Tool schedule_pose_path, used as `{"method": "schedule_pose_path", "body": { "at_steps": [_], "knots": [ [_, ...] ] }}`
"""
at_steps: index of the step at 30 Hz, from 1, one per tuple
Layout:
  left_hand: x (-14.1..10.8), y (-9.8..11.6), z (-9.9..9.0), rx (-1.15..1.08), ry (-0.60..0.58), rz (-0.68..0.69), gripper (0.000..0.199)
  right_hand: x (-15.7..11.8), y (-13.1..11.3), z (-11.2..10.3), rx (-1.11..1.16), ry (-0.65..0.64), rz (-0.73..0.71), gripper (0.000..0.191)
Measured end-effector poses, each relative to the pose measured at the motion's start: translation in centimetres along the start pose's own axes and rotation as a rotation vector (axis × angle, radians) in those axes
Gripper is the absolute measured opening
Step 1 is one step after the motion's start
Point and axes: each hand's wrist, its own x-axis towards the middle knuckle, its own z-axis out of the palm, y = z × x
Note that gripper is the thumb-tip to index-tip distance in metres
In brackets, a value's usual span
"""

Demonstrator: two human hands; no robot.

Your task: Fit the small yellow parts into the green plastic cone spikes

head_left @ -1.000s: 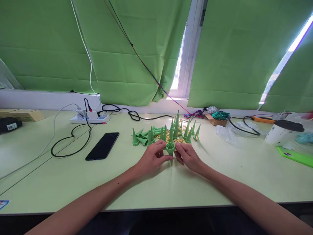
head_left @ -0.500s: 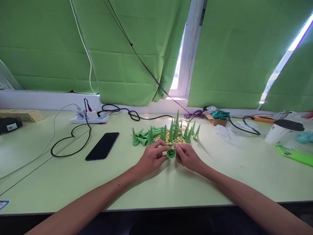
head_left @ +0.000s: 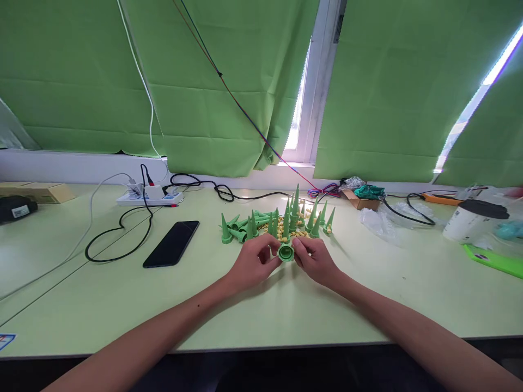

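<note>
A green plastic cone is held between my two hands, its round hollow base turned toward me and its tip hidden behind. The fingertips of my left hand pinch the rim from the left. From the right, my right hand grips it between thumb and curled fingers. Just beyond them several green cones stand upright, and more lie on their sides in a heap. Small yellowish pieces are scattered among the cones.
On the pale table, a black phone lies left, near a power strip with cables. To the right are a lidded paper cup, a bright green phone-shaped thing, plastic bags and a small cardboard box.
The held cone has risen slightly and its open base faces me more squarely. My left fingers have shifted a little on its rim; the right hand has barely moved.
</note>
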Motion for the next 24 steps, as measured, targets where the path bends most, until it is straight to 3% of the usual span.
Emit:
{"method": "schedule_pose_path", "body": {
  "at_steps": [6, 10, 17, 24],
  "knots": [
    [-0.04, -0.13, 0.06, -0.296, -0.149, -0.261, 0.034, -0.01, 0.29, -0.09, -0.061, 0.053, -0.048, 0.043],
    [-0.01, -0.39, 0.19, -0.409, -0.178, -0.342, 0.052, -0.01, 0.31, -0.17, -0.104, 0.035, -0.079, 0.041],
    [-0.17, -0.58, 0.46, -0.469, -0.227, -0.378, 0.054, -0.02, 0.30, -0.13, -0.095, -0.023, -0.085, 0.040],
    [-0.22, -0.29, -0.08, -0.357, -0.261, -0.316, 0.041, 0.09, 0.67, -0.12, -0.097, -0.098, -0.078, 0.038]
  ]
}}
